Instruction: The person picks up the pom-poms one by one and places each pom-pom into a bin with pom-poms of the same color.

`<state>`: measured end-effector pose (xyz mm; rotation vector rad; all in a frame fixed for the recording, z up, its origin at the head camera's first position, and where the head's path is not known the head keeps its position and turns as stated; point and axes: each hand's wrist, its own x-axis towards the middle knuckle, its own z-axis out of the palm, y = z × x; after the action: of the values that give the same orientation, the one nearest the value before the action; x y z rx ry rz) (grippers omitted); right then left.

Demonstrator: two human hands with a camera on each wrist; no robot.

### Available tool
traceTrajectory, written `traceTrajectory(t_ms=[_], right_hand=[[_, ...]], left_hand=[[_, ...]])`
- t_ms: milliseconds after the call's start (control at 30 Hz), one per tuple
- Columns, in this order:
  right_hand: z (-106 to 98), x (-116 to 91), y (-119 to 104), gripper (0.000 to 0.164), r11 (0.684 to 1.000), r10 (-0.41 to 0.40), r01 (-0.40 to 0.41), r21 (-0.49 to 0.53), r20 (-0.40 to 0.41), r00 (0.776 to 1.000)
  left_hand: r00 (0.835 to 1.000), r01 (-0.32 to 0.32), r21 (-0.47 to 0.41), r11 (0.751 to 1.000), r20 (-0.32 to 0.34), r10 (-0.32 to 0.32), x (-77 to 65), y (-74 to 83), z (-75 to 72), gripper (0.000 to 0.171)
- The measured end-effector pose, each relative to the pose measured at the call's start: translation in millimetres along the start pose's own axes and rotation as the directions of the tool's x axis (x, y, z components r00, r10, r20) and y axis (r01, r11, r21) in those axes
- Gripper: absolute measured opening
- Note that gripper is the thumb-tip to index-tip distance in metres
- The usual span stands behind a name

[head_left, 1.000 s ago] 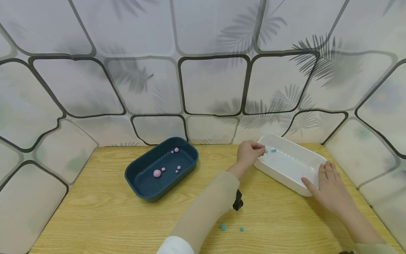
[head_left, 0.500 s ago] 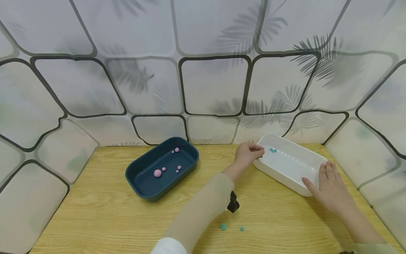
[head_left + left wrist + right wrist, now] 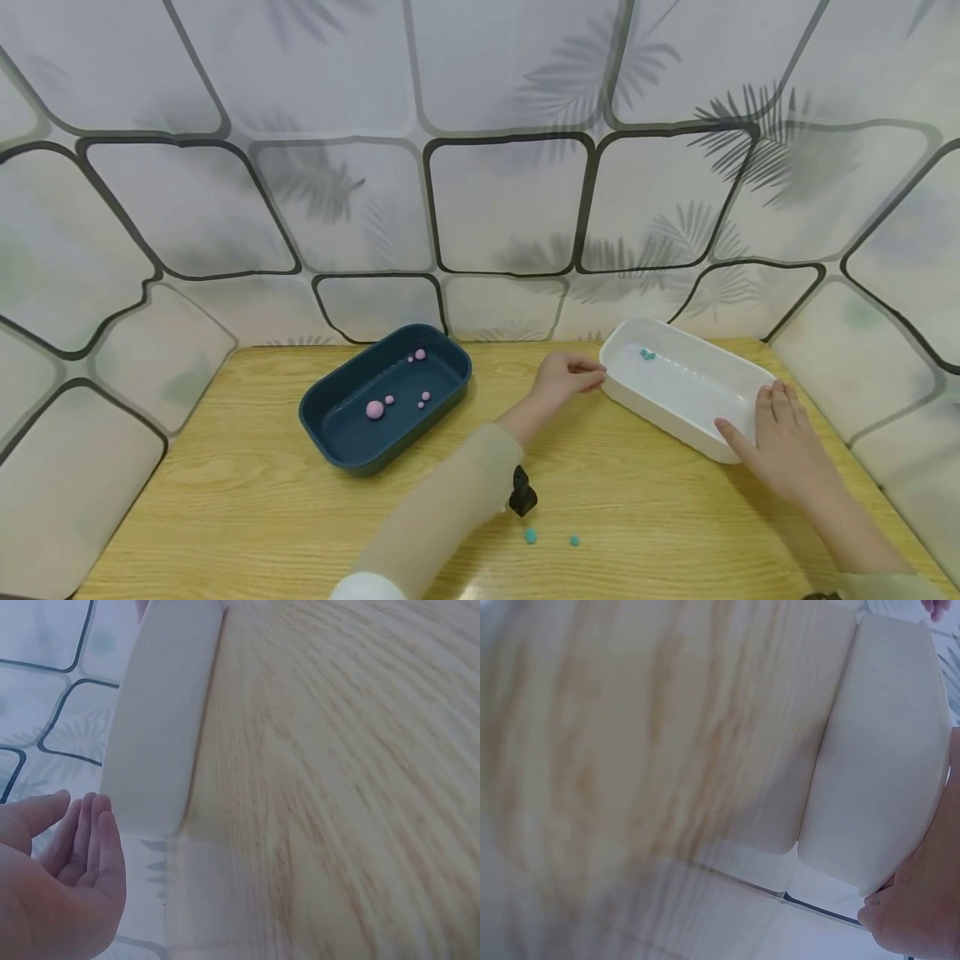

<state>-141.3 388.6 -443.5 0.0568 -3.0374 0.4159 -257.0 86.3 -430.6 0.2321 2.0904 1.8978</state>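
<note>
My left hand [image 3: 564,380] is beside the left end of a white rectangular dish [image 3: 693,425], fingertips right at its outer wall. In the left wrist view its fingers are loosely bent, the thumb stands apart, and nothing lies between them. My right hand [image 3: 791,454] holds the dish's right end, thumb over the rim and fingers along the outside. Several small turquoise balls [image 3: 647,354] sit together in the dish's far left part. Another turquoise ball [image 3: 531,536] and a smaller one [image 3: 575,541] lie on the table nearer me.
A dark blue rectangular dish [image 3: 330,437] stands to the left, holding several pink balls [image 3: 375,409] of differing sizes. The wood-grain table [image 3: 225,500] meets patterned fabric walls [image 3: 502,208] at the back and sides.
My left hand has drawn back leftward from over the white dish to outside its wall, its fingers loosening. The turquoise balls inside now sit in one cluster. My right hand stays put.
</note>
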Motion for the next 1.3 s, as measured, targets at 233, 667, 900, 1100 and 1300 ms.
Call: traceTrajectory(t_ms=[233, 667, 900, 1100, 1300], right_hand=[[1.0, 1.1, 1.2, 0.099, 1.0, 0.003, -0.003, 0.005, 0.006, 1.0], [1.9, -0.9, 1.5, 0.098, 1.0, 0.009, -0.009, -0.004, 0.005, 1.0], [2.3, -1.1, 1.6, 0.098, 1.0, 0.014, -0.014, 0.004, 0.0, 1.0], [2.2, -1.0, 1.2, 0.097, 1.0, 0.011, -0.011, -0.004, -0.013, 1.0], [2.9, -0.5, 2.4, 0.098, 1.0, 0.007, -0.006, 0.001, -0.013, 1.0]], left_hand=[[0.999, 0.02, -0.018, 1.0, 0.031, -0.019, -7.7, -11.2, -9.7, 0.015], [0.993, 0.092, 0.005, 0.996, 0.07, -0.092, -30.5, -32.1, -29.1, 0.016], [0.993, 0.088, 0.022, 0.996, 0.078, -0.09, -44.8, -40.8, -35.2, 0.015], [0.994, 0.052, 0.1, 0.994, 0.095, -0.062, -56.5, -47.0, -38.5, 0.014], [0.991, 0.037, 0.095, 0.995, 0.128, -0.049, -66.8, -51.1, -41.9, 0.013]])
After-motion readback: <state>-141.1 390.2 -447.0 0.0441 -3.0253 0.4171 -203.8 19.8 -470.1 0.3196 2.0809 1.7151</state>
